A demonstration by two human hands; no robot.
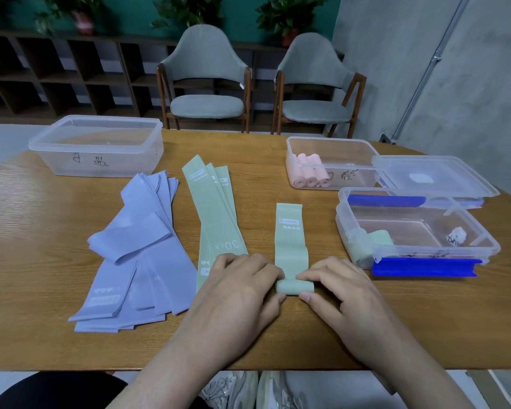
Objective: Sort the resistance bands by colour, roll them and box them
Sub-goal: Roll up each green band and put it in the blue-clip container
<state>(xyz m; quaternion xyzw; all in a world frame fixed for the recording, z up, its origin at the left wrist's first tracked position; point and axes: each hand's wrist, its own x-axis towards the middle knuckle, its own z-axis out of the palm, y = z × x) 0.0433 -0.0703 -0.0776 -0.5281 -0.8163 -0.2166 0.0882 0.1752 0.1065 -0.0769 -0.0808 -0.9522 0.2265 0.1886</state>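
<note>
— What's the person doing with that green band?

— Rolling it up from the near end. It lies flat on the desk, stretched away from them, and the end closest to them is already turned into a small roll. The left hand and the right hand each pinch one side of that roll, fingers curled over the top and thumbs tucked under the front, I'd say to keep the edges even as it winds.

— And the other bands?

— Sorted by colour already. A fanned pile of purple bands lies to the left, and a few flat green bands sit just beside the left hand, within easy reach.

— Where do the rolls go?

— Into the boxes on the right. The far box holds pink rolls lined up side by side. The near box with blue clips has one green roll against its left wall, so this one probably joins it. A big empty box at the far left is likely meant for the purple ones.

— Much left?

— Plenty, I'd judge: most of the green and all of the purple lie unrolled.
</note>
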